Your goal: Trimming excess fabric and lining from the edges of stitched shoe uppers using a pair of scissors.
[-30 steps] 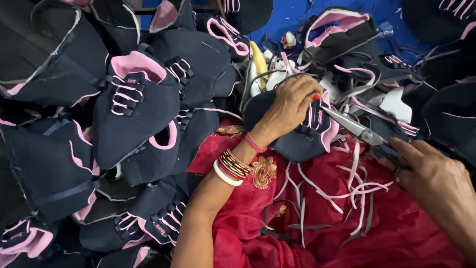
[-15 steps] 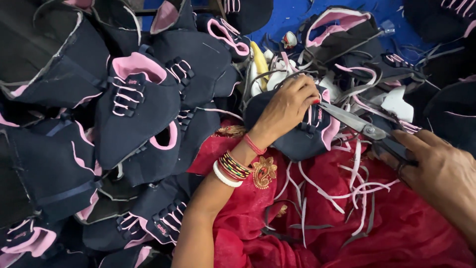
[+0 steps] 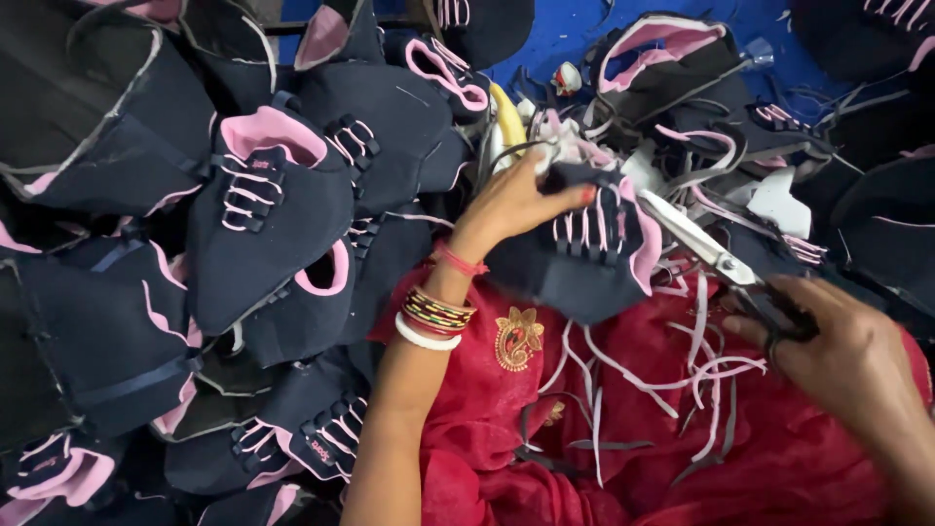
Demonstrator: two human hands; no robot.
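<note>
So the piece being worked on is a navy shoe upper (image 3: pixel 594 258) with pink lining and white lacing, sitting right in the middle over a red embroidered cloth (image 3: pixel 545 390) on the lap. The left hand (image 3: pixel 516 200) is closed on its top edge, fingers curled over and pinching it up so the pink rim faces the blades. The right hand (image 3: pixel 847 360) has its fingers through the dark handles of a pair of scissors (image 3: pixel 726 263), gripping them, and the steel tips point straight at the pink edge, just about touching it.

Looks to me like the trimming step: snipping excess pink binding off the rim. I'd say the cut needs the left hand to keep that edge taut and the blades kept on the surplus strip only, clear of the white laces right beside them.

Below and between the hands there's a scatter of pink and white trimmed strips (image 3: pixel 682 375) on the red cloth. Left of the left arm, with its stack of bangles (image 3: pixel 433 317), is a big heap of matching navy-and-pink uppers (image 3: pixel 263 224). Beyond the hands, more uppers lie on a blue sheet (image 3: pixel 575 34).
</note>
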